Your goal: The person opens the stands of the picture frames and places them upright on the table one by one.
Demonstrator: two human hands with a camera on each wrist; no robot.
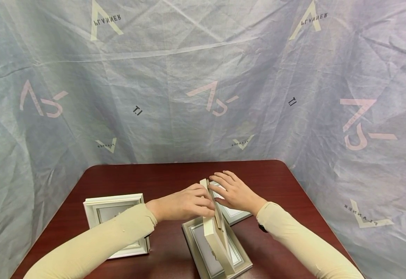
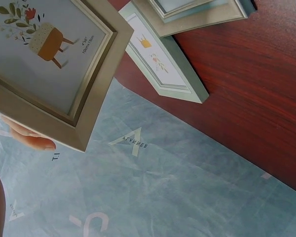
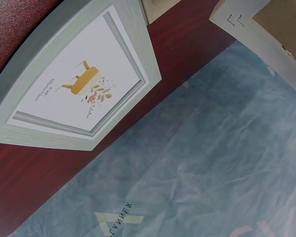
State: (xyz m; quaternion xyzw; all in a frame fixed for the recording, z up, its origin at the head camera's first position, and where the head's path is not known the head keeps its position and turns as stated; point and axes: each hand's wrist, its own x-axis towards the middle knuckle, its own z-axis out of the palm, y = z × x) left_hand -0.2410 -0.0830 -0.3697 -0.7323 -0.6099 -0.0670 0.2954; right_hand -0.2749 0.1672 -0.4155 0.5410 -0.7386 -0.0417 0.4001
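Note:
Near the front of the table, a beige picture frame (image 1: pixel 209 228) stands tilted on edge. My left hand (image 1: pixel 185 203) grips it by its upper part. The left wrist view shows the frame's front (image 2: pixel 101 74), with a printed drawing of a plant on a stool. My right hand (image 1: pixel 237 193) is at the frame's back side, fingers extended and the fingertips by its upper edge; whether they press on it is hard to tell. In the right wrist view, the brown backing board (image 3: pixel 286 24) shows within the frame's rear. No right fingers appear there.
Another beige picture frame (image 1: pixel 242 267) lies face up beneath the held one. A pale green picture frame (image 3: pixel 150 64) lies face up behind, partly under my right hand. At the left, a white picture frame (image 1: pixel 91 211) is partly covered by my left sleeve. Printed cloth (image 1: pixel 203 128) hangs around the dark red table (image 1: pixel 161 176).

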